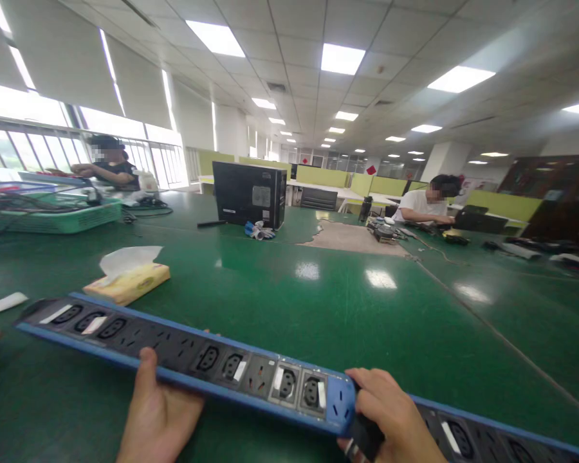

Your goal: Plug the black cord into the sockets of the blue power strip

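Note:
A long blue-edged power strip (231, 370) slants across the front, its black sockets facing up and some bearing white labels. My left hand (161, 405) supports it from beneath, thumb over the near edge and fingertips showing past the far edge. My right hand (386, 408) is closed around the strip at a blue socket section (340, 404), beside a black part (367, 437) mostly covered by the palm. Beyond that hand, another blue-edged socket length (487, 434) runs to the right; my hand hides whether the two lengths are joined.
A yellow tissue pack (142, 283) lies behind the strip on the green table (289, 296). Farther back stand a black computer case (244, 196), gloves (259, 230) and a green basket (77, 218) of cables. One person (110, 167) sits at left, another (424, 206) at right.

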The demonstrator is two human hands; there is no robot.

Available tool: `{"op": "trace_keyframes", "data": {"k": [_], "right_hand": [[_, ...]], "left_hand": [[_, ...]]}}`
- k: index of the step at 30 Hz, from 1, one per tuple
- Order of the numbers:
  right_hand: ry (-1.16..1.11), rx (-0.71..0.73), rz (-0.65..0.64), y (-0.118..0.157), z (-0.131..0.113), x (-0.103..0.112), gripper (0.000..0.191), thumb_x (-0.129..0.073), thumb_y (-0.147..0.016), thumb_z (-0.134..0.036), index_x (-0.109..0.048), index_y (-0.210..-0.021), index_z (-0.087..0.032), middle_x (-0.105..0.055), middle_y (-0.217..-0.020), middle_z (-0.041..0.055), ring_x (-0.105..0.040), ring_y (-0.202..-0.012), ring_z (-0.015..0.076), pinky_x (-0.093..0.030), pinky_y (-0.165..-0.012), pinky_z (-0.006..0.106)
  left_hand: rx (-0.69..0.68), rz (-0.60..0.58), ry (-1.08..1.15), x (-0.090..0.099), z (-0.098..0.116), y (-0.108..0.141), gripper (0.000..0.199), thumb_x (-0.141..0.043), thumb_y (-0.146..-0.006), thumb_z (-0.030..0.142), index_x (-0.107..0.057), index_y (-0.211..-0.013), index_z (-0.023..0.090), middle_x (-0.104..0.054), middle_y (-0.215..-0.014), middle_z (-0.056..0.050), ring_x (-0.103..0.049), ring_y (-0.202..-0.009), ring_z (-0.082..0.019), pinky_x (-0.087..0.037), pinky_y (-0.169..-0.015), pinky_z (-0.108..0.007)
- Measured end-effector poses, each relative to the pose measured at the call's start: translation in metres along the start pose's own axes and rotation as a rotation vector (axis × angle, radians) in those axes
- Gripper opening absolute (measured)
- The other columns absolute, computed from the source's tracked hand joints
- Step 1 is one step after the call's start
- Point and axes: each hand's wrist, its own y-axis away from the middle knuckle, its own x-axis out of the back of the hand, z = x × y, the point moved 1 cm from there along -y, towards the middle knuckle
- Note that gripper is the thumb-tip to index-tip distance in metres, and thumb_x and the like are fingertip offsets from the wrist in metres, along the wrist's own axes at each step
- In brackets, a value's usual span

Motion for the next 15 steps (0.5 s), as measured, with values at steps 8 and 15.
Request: {"op": "trace_keyframes", "data": {"k": [8, 15], "right_hand": [[0.090, -0.021, 0.079, -0.026, -0.012, -0.013, 0.015, -0.066, -0.068, -0.022, -0.059, -0.081, -0.019, -0.065, -0.113, 0.0118, -0.060, -0.101, 0.0256, -0.043, -0.090, 0.042], [0.115, -0.242, 0.104, -0.023, -0.019, 0.010, 0.014, -0.066, -0.075, -0.027, -0.054, -0.075, -0.018, -0.065, -0.110, 0.0128, -0.055, -0.107, 0.0282, -0.042, -0.090, 0.043]], "left_hand": [[-0.098, 0.025, 0.265, -0.024, 0.007, -0.031, 0.039, -0.050, -0.069, 0.044, -0.065, -0.090, 0.014, -0.066, -0.083, -0.006, -0.064, -0.084, -0.023, -0.052, -0.090, -0.050], [-0.245, 0.009, 0.299, -0.040, -0.002, -0.054, 0.052, -0.037, -0.068, 0.052, -0.066, -0.085, 0.013, -0.065, -0.080, -0.008, -0.063, -0.084, -0.023, -0.055, -0.079, -0.045]]}}
